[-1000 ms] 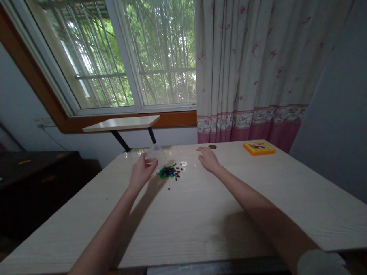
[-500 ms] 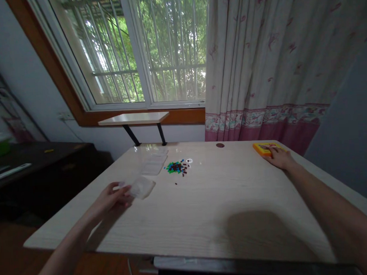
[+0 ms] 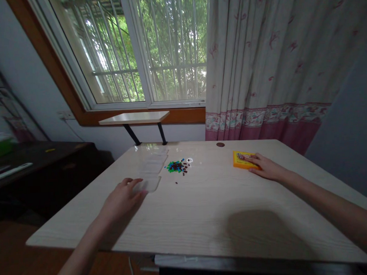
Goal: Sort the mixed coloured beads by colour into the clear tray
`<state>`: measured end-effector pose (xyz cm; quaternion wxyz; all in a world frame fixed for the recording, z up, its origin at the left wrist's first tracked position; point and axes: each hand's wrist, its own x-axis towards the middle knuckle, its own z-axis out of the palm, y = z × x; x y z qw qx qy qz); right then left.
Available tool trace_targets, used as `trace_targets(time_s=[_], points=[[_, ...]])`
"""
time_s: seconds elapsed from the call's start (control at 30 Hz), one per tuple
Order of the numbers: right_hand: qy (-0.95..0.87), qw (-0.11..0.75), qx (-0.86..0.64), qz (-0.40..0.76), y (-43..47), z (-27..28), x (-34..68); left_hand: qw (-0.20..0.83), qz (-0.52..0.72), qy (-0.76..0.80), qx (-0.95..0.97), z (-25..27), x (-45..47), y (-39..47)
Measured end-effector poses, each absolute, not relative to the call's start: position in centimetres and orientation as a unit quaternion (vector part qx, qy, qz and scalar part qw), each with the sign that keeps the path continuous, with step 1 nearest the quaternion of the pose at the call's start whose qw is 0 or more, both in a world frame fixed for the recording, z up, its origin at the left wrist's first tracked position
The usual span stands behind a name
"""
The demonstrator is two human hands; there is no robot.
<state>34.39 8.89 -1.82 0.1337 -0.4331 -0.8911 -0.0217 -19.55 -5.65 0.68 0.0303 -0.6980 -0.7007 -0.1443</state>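
Note:
My left hand (image 3: 122, 200) is at the left of the table, its fingers closed on the near edge of a clear, shallow plastic piece (image 3: 151, 184) that seems to lie flat; I cannot tell if it is a box or a lid. Beyond it, more clear plastic pieces (image 3: 151, 165) lie in a row. Over on the right, my right hand (image 3: 266, 166) grips the right side of a flat yellow box (image 3: 238, 164) with a printed top. Between the hands is a small heap of green, blue and brown bits (image 3: 175, 166), several brown ones scattered at its right.
The pale wooden table (image 3: 199, 218) has a small raised shelf (image 3: 134, 117) on black legs at its back left. A round brown disc (image 3: 220, 144) sits near the back edge. A window and curtain (image 3: 259, 69) are behind; a dark side table (image 3: 65, 159) stands left.
The yellow box has slid left and slightly nearer under my right hand. My left hand has moved right, and the clear plastic piece it had tilted now lies flatter.

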Motion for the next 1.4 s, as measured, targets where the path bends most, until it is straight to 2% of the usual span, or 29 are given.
trace_targets(time_s=[0.23,0.47,0.67,0.8,0.87,0.97,1.1,1.17,1.27,1.4], points=[[-0.927,0.126,-0.353,0.02,5.7,-0.6,28.9,0.04,-0.118,-0.721,-0.681,-0.4,-20.9,-4.2],[-0.936,0.138,-0.322,0.036,5.6,-0.3,27.8,0.023,-0.099,-0.695,-0.712,-0.3,-23.8,-3.1],[-0.94,0.137,-0.31,0.032,5.7,-0.4,27.6,0.051,-0.112,-0.678,-0.724,-0.2,-24.3,-2.7],[-0.94,0.146,-0.309,0.016,5.7,-0.6,26.8,0.077,-0.165,-0.64,-0.746,0.7,-20.7,-3.1],[-0.942,0.151,-0.299,0.009,5.6,-0.6,26.2,0.026,-0.209,-0.595,-0.776,1.0,-17.3,-2.9],[-0.947,0.159,-0.278,0.008,5.4,-0.4,25.2,-0.101,-0.275,-0.534,-0.793,0.9,-11.1,-1.8],[-0.935,0.191,-0.3,0.016,4.9,-0.6,23.9,-0.421,-0.346,-0.585,-0.601,0.4,-3.8,0.6],[-0.928,0.211,-0.305,0.022,4.6,-0.7,23.4,-0.556,-0.379,-0.55,-0.495,0.3,-1.4,1.4],[-0.925,0.24,-0.292,0.045,3.9,-0.8,22.5,-0.645,-0.419,-0.496,-0.403,0.2,0.4,2.0],[-0.906,0.292,-0.285,0.112,3.2,-0.5,21.6,-0.711,-0.459,-0.366,-0.388,-0.2,0.8,1.8]])
